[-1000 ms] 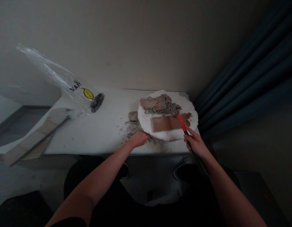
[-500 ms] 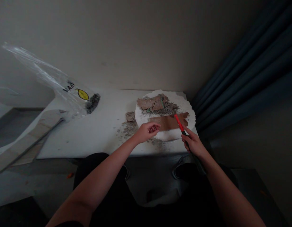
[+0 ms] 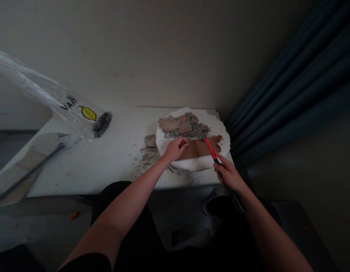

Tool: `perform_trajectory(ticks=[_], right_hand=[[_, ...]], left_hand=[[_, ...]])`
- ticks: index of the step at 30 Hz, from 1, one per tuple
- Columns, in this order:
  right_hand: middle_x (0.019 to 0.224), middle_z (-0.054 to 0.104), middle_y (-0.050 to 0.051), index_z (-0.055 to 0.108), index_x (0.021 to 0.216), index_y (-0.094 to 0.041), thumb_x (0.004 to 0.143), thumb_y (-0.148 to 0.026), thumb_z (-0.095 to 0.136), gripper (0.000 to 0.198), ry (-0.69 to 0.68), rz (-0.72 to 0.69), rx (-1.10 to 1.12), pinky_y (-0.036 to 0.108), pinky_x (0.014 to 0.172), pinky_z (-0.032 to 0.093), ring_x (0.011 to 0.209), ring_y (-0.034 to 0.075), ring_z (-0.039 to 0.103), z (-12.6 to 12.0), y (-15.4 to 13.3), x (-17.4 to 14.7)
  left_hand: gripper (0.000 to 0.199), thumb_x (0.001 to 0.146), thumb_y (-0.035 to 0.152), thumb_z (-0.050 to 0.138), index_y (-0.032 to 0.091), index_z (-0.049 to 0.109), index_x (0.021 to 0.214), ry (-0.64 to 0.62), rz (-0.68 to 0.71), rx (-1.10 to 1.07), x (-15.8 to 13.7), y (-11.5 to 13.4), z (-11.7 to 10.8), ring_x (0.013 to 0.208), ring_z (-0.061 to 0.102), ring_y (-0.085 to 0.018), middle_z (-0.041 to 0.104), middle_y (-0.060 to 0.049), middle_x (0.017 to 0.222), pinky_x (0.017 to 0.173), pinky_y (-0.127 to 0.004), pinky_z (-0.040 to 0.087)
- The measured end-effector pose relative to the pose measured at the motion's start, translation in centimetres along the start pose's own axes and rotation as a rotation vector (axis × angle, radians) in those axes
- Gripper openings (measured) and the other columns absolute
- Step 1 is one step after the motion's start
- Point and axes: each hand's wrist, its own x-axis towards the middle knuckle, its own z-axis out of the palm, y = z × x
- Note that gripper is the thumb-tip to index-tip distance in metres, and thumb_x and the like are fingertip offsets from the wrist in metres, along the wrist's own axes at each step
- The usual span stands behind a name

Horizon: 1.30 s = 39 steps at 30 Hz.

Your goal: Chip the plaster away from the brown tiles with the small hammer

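Red-and-black tool (image 3: 211,149) sits in the right hand (image 3: 227,173), its fingers wrapped around the dark part; the red end points away from that grip, over a flat brown piece (image 3: 197,149). Left of it, the left hand (image 3: 176,149) curls its fingers by the brown piece's left end; whether it pinches anything, I cannot tell. Beyond both hands, grey rubble (image 3: 198,132) heaps on a scalloped white sheet (image 3: 202,164), atop a white table (image 3: 107,162). Far left of the grips is a clear bag (image 3: 56,94); rightward hangs a bluish curtain (image 3: 288,71), beyond, a dim wall (image 3: 163,53).
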Motion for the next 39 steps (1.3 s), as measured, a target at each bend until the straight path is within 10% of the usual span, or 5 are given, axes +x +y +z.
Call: perform_trajectory(ticks=[39], right_hand=[[0.062, 0.045, -0.009, 0.032, 0.153, -0.021, 0.085, -0.039, 0.059, 0.075, -0.009, -0.008, -0.020, 0.018, 0.027, 0.027, 0.033, 0.006, 0.034, 0.3, -1.0, -0.4]], left_hand=[[0.015, 0.086, 0.029, 0.057, 0.020, 0.061, 0.097, 0.054, 0.097, 0.130, -0.4, 0.2, 0.1, 0.072, 0.061, -0.012, 0.068, 0.000, 0.083, 0.072, -0.026, 0.046]])
